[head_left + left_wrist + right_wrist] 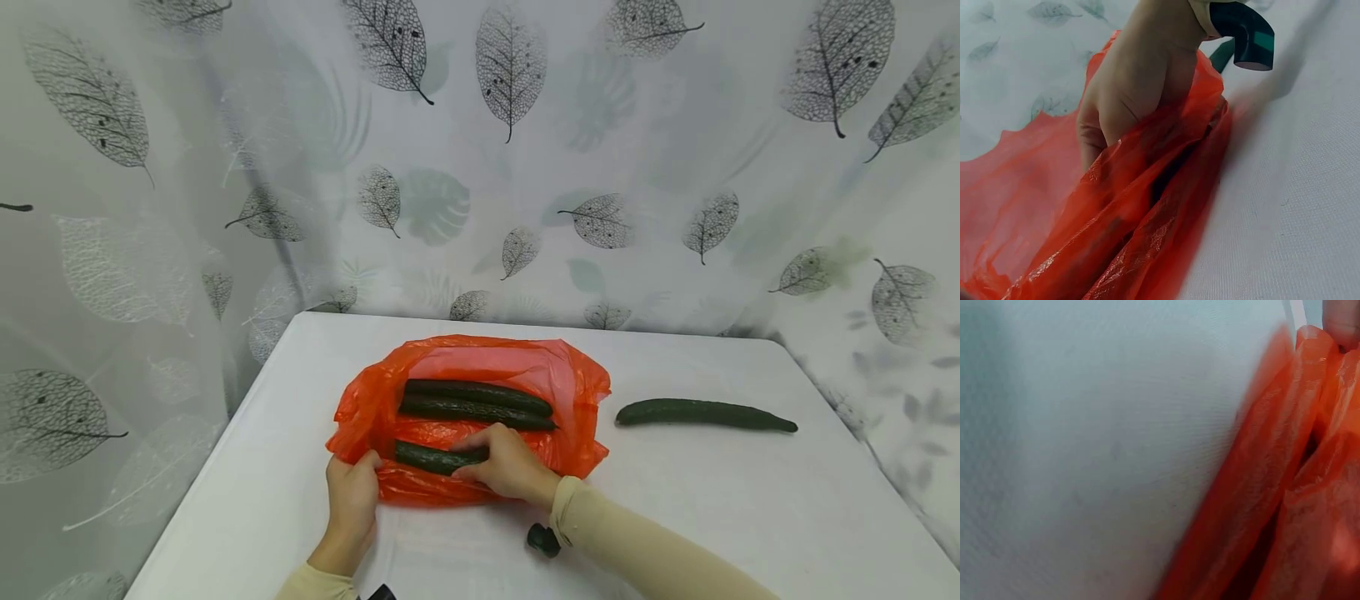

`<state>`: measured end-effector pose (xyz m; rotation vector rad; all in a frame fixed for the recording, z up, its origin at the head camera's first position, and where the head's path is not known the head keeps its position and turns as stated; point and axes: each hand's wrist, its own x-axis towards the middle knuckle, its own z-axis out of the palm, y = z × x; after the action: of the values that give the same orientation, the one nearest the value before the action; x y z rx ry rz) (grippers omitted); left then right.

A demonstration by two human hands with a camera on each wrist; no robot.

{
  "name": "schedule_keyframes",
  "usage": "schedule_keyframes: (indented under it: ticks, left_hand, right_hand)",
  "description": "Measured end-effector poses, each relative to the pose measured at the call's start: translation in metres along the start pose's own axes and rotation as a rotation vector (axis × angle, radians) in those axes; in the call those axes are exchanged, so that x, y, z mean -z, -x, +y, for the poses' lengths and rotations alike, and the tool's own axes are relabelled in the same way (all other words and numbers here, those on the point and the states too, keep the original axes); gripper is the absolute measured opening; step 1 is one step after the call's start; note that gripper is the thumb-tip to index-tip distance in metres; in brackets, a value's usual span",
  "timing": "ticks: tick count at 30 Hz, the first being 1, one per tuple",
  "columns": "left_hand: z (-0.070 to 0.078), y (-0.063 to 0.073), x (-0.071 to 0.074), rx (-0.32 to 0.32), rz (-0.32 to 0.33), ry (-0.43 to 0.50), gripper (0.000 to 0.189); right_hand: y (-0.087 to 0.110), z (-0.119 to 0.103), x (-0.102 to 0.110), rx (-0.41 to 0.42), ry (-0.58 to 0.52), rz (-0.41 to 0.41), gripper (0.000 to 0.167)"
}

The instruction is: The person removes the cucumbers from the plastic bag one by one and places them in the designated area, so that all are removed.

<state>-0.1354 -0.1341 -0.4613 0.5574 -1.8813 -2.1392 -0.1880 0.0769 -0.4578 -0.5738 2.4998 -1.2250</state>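
Note:
A red plastic bag (356, 421) lies spread with its mouth open on the white table. My left hand (352, 500) pinches the bag's near left edge. Inside the bag, my right hand (510, 465) grips a dark green cucumber (426, 457) near its right end, thumb on the near side and fingers on the far side. Two more cucumbers (480, 392) rest side by side farther back in the bag. In the left wrist view, the right hand (1132, 81) reaches down behind the crumpled red film, which hides its fingertips.
One more cucumber (705, 414) lies on the table to the right of the bag. A dark wrist camera (543, 540) sits at the right cuff. Behind the white table (720, 517) hangs a leaf-patterned curtain (525, 192).

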Motion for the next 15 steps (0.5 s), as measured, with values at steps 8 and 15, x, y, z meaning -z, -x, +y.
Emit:
schedule_keyframes:
  ticks: [8,15]
  left_hand:
    - [0.0,-0.001,-0.001,-0.059,0.01,0.045,0.057]
    - [0.004,-0.002,0.001,-0.031,0.016,0.054,0.049]
  right_hand:
    - [0.003,-0.005,0.016,-0.015,0.015,0.067,0.036]
    - [0.006,-0.003,0.035,-0.052,-0.029,0.105,0.035]
